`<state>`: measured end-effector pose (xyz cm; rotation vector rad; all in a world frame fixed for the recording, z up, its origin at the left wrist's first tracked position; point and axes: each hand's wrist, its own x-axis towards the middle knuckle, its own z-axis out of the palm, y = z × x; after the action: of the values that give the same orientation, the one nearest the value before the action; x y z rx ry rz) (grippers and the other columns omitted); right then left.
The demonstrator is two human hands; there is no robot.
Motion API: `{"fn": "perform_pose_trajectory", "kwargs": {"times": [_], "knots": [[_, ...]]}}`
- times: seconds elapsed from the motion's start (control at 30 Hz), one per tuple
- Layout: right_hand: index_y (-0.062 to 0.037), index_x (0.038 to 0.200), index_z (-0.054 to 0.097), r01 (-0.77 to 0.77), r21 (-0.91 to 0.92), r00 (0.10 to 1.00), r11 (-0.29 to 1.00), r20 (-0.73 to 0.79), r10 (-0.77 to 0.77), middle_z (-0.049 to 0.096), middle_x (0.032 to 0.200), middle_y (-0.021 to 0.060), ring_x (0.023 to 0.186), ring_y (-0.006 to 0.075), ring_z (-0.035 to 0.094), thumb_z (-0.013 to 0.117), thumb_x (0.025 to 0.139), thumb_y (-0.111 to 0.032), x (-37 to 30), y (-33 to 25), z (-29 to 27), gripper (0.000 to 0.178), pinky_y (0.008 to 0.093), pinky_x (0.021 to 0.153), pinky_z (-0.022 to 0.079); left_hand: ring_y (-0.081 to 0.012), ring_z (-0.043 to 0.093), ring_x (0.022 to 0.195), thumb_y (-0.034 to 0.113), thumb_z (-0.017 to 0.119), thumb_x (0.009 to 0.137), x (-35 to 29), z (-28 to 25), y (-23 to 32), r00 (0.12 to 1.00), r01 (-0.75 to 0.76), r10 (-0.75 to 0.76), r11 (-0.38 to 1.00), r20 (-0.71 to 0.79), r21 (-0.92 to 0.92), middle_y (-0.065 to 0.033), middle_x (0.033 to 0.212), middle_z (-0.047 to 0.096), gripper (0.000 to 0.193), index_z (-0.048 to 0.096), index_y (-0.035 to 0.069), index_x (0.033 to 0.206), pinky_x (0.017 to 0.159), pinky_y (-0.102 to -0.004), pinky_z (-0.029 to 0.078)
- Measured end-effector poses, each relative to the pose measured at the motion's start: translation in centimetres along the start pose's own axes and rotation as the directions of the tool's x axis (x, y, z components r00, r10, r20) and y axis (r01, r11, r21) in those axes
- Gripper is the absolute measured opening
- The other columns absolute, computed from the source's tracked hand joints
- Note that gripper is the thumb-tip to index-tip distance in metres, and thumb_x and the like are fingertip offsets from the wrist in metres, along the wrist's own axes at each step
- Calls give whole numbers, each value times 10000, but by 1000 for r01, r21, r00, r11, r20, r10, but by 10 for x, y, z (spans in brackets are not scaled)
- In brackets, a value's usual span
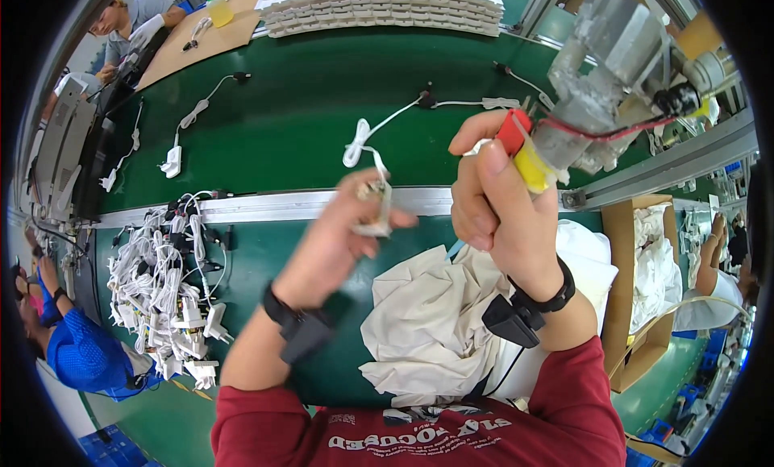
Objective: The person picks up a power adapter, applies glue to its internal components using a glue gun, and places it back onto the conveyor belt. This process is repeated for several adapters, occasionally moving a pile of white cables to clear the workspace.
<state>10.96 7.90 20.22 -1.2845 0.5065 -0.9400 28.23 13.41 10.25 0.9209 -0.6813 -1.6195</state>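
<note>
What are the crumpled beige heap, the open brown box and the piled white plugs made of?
Crumpled beige heap: likely matte cloth, from its soft folds. Open brown box: probably dull cardboard, by its thin walls. Piled white plugs: seemingly smooth plastic, given their rigid-looking shells.

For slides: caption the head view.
Right hand at a red-yellow fixture; left hand, blurred, by a white cable.

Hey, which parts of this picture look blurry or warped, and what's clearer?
In the head view, the bare left hand is smeared, likely by motion; in that head view, the bare right hand is clearer; also in the head view, the stacked white trays look bowed, and the corners fall to black.
</note>
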Motion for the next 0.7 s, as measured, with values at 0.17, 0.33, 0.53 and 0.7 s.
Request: {"fn": "perform_pose_trajectory", "kwargs": {"times": [0.17,0.33,0.53,0.7], "knots": [[-28,1014,449,42,-151,998,988,-48,-50,348,494,-20,366,48,289,428,964,-324,2,0,-3,301,208,350,245,-134,584,972,119,450,912,-12,42,-56,982,136,-116,982,149,-134,-126,1145,573,344,361,72,1241,590,-219,486],[-54,956,425,61,-156,996,986,-56,-71,338,481,-18,356,49,281,441,955,-353,6,12,-7,300,210,343,242,-203,541,1102,31,438,917,-10,43,-70,945,162,-114,977,306,-135,-119,1255,485,377,329,74,1275,742,-318,550],[-93,870,371,95,-148,995,984,-14,-98,325,462,-15,343,53,258,445,942,-404,6,22,-3,328,216,329,225,-231,520,1131,11,432,916,-12,35,-74,940,86,-17,978,340,-191,-136,1267,470,405,306,81,1295,821,-367,541],[-95,870,373,112,-178,994,978,20,-110,318,454,-16,337,55,246,427,943,-424,6,23,-4,342,216,327,215,-232,510,1146,3,422,916,-11,31,-72,936,72,-6,983,353,-172,-146,1281,459,413,302,87,1302,831,-371,538]]}}
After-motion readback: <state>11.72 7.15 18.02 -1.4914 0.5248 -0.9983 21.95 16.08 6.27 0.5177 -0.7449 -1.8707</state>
